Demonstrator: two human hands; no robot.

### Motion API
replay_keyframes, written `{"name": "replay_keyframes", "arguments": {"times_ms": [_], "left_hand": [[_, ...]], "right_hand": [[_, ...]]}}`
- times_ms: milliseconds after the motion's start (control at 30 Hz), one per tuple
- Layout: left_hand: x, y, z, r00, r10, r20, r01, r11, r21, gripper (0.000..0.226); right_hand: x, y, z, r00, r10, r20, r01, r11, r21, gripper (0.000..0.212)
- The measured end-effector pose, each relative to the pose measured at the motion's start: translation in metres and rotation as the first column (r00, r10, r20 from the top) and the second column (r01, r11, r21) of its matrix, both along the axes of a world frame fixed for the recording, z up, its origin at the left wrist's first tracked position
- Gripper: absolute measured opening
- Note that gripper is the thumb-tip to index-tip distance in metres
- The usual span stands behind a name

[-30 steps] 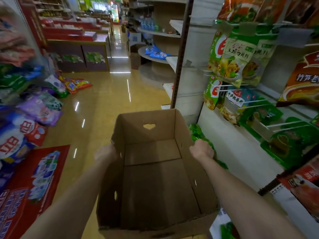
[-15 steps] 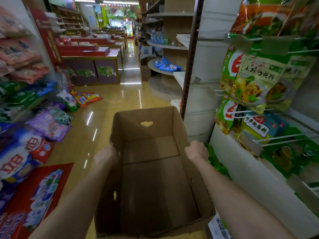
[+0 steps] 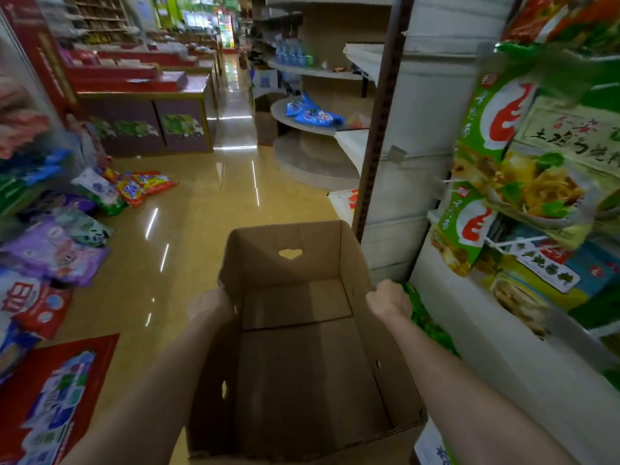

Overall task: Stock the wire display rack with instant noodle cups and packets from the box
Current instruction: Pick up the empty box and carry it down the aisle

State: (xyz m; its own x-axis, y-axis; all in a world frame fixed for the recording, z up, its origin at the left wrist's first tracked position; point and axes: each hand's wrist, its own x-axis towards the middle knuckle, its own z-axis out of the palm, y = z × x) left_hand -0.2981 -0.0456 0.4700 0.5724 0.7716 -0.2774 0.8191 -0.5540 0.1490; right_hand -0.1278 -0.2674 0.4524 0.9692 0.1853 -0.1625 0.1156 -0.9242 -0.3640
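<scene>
While both hands — left hand (image 3: 209, 305), right hand (image 3: 389, 302) — clamp the empty cardboard box (image 3: 302, 364) walls, carry it level, clear of the hanging packets (image 3: 523, 182).

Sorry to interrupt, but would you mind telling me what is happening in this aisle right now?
A person is carrying an open cardboard box down a shop aisle, the left hand gripping its left wall and the right hand gripping its right wall. The box is empty: only its bare bottom shows. Green packets hang on pegs to the right, and bagged goods are stacked on the left. No noodle cups are in view.
</scene>
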Motion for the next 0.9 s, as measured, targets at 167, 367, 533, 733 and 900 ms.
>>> {"name": "replay_keyframes", "arguments": {"times_ms": [167,367,533,733,900], "left_hand": [[0.037,0.057,-0.005,0.999,0.003,0.046,-0.001,0.999,-0.048,0.029],[0.058,0.098,-0.039,0.996,0.030,0.081,-0.019,0.992,-0.127,0.025],[0.065,0.108,-0.102,0.957,0.278,0.085,-0.241,0.922,-0.302,0.026],[0.061,0.097,-0.193,0.861,0.500,0.095,-0.430,0.814,-0.391,0.029],[0.065,0.084,-0.255,0.786,0.612,0.085,-0.529,0.738,-0.419,0.033]], "right_hand": [[0.029,0.050,0.000,0.999,-0.045,0.001,0.045,0.999,0.007,0.025],[0.043,0.081,-0.030,0.996,-0.084,-0.033,0.083,0.996,-0.027,0.028],[0.054,0.094,-0.085,0.987,-0.059,-0.147,0.040,0.990,-0.133,0.021],[0.070,0.098,-0.170,0.959,-0.043,-0.279,-0.012,0.981,-0.193,0.033],[0.075,0.086,-0.246,0.926,-0.065,-0.372,-0.023,0.973,-0.228,0.035]]}}
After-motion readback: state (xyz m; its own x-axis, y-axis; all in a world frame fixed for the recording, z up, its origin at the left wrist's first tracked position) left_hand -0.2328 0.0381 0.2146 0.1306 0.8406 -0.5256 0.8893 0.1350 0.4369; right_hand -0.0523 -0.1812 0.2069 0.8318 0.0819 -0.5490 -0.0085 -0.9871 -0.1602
